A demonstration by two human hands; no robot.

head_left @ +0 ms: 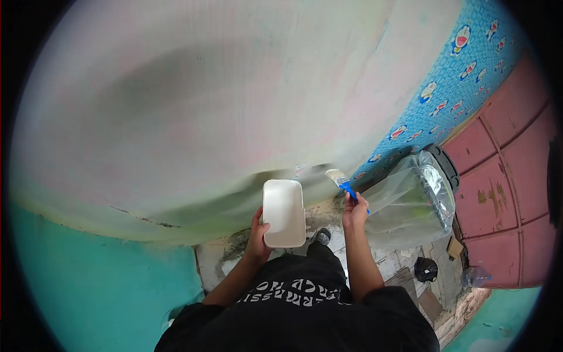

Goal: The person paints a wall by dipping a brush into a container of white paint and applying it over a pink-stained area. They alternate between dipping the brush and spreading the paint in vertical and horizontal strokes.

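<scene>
My left hand grips the lower left edge of a white rectangular tray filled with white paint, holding it up in front of me. My right hand is closed around the blue handle of a paintbrush, whose pale bristles point up toward the wall. The brush tip sits close to the whitish plastered wall; whether it touches is unclear. Both forearms come up from my black shirt with white lettering.
A bin lined with a clear plastic bag stands just right of my right hand. A blue cartoon-print sheet covers the wall at right. A reddish metal door, teal lower wall, cracked tiled floor with debris.
</scene>
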